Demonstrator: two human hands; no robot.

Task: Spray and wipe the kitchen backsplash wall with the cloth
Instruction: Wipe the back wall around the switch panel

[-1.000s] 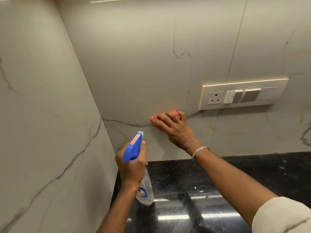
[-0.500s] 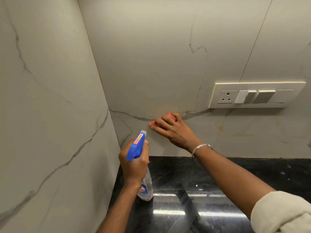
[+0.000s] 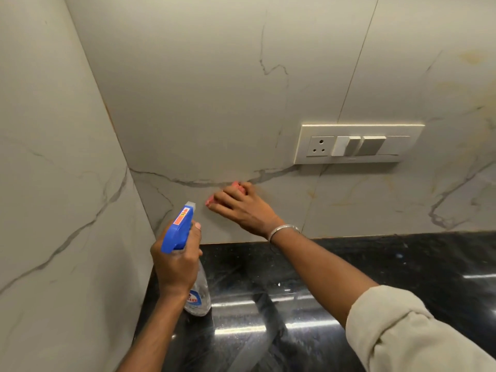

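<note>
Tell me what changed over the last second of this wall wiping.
The right hand, pressing the crumpled pink cloth to the marbled backsplash wall, slid slightly down and left, away from the white switch plate. Nothing was taken hold of or let go. The left hand kept gripping the clear spray bottle with a blue trigger head, nozzle toward the wall, over the black countertop.

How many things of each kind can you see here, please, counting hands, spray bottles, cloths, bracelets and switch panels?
Hands: 2 (left hand, right hand)
Spray bottle: 1
Cloth: 1
Bracelet: 1
Switch panel: 1
Total: 6
</note>
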